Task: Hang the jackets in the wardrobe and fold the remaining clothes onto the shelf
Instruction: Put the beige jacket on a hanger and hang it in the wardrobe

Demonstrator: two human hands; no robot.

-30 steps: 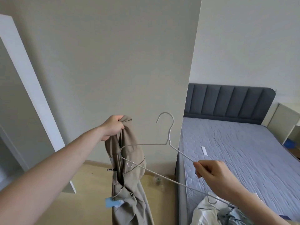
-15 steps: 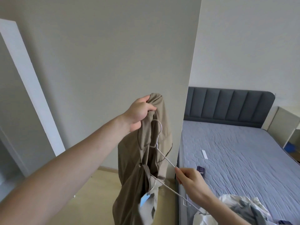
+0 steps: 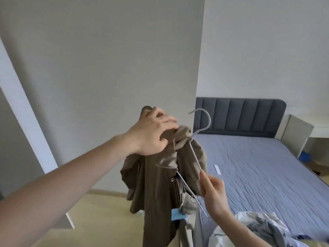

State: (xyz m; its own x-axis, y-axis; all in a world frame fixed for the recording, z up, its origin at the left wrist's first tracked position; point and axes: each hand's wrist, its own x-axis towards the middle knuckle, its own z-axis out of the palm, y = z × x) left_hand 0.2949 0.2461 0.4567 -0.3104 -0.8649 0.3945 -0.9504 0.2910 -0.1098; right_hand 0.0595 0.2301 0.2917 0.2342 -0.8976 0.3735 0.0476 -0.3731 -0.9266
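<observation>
A khaki-brown jacket (image 3: 156, 189) hangs in front of me, with a blue tag low on it. My left hand (image 3: 153, 134) grips the jacket at its collar and holds it up. A thin white wire hanger (image 3: 195, 154) is pushed into the jacket, its hook sticking out above the collar to the right. My right hand (image 3: 212, 189) pinches the hanger's sloping arm below the hook. A pile of white and grey clothes (image 3: 256, 229) lies on the bed's near corner.
The bed (image 3: 258, 166) with a blue-grey cover and dark padded headboard (image 3: 238, 116) fills the right side. A small white object (image 3: 217, 169) lies on it. An open white wardrobe door (image 3: 23, 107) stands at the left. A white desk (image 3: 302, 134) is far right.
The hanger's hook, earlier down inside the jacket, now sticks out above the collar. My left hand has shifted right on the collar and my right hand rose with the hanger.
</observation>
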